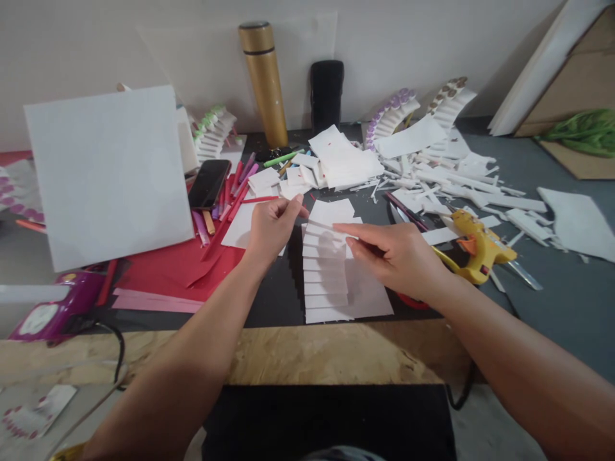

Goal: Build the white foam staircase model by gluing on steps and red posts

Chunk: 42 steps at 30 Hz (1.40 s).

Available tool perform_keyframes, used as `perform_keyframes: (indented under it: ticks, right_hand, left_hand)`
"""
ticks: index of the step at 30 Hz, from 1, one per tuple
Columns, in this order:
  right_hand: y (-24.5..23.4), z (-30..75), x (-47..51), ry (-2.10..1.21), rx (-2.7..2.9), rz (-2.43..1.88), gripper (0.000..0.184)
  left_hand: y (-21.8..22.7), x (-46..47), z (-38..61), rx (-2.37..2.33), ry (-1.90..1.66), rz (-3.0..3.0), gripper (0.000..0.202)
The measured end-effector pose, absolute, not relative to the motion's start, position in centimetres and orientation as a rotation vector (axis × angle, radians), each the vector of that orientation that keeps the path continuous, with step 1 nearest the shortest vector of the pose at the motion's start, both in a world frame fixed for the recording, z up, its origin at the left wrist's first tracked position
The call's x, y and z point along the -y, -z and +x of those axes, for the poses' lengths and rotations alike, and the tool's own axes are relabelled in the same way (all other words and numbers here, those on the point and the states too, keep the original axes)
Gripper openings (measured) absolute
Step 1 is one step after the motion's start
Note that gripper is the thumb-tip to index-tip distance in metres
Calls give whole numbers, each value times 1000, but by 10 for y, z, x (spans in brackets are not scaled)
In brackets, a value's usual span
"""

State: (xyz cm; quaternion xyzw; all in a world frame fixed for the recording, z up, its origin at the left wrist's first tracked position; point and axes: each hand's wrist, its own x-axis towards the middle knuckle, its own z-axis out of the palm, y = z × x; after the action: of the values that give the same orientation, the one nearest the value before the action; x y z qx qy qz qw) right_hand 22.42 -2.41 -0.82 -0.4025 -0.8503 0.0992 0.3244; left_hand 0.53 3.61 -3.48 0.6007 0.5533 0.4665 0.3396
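Pinching right hand (403,256): nearly closed on a white strip (321,225).
Left hand (273,224): curled; I can't tell its grip.
Stepped strips (325,282): frame centre; my uneven pressure could skew them.

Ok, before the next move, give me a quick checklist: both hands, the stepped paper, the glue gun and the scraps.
1. Stepped paper between the hands: ok, partly over a white sheet.
2. Right hand at the stepped paper: ok, fingertips at its far steps.
3. Left hand gripping something: cannot tell; its fingertips are near the far left corner.
4. Glue gun near the right hand: ok, lying just beyond the wrist.
5. Glue gun hot: cannot tell.
6. Scraps cleared from around the glue gun: not ok, pieces lie close by.
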Motion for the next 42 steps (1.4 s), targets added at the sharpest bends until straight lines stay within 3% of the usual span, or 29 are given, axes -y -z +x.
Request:
perform_keyframes:
  ticks: [5, 11, 22, 26, 30, 36, 42]
  right_hand:
    - [7, 224, 26, -251, 2052, -1161, 33]
    - [4, 225, 24, -465, 1752, -1270, 30]
    - [20, 233, 2, -769, 1516, -1257, 25]
    - [19, 231, 2, -788, 1513, -1258, 26]
    - [18, 231, 3, -787, 1515, -1251, 27]
    - [15, 230, 4, -769, 1530, -1255, 29]
    - [12, 229, 6, -791, 1511, -1243, 27]
  left_hand:
    - [29, -39, -2, -1472, -1283, 1599, 38]
    - [28, -57, -30, -1661, -1631, 1609, 15]
    - [45, -76, -66, -1694, -1622, 1754, 33]
    - [47, -82, -66, -1621, -1489, 1787, 48]
    - [17, -91, -69, -1792, -1232, 1935, 45]
    - [-33, -108, -56, -2076, -489, 2179, 47]
    - [-19, -135, -39, -2030, -160, 2340, 50]
